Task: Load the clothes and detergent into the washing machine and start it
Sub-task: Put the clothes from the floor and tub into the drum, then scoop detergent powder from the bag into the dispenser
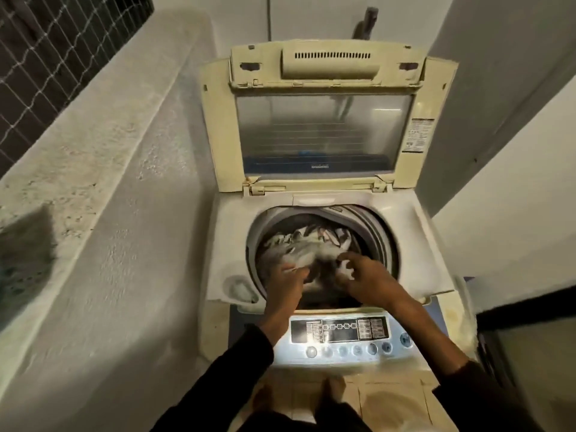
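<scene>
Soft cloth clothes (299, 247) lie under the fingers (346, 260); beyond them, a shiny see-through lid (321, 132); left, a rough wall (103, 157).

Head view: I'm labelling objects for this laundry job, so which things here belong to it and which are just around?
Part of the job:
cream top-loading washing machine
raised cream lid with clear window
pale crumpled clothes in the drum
blue button control panel
left hand
right hand

Just around:
rough grey plastered ledge
wire mesh grille
</scene>
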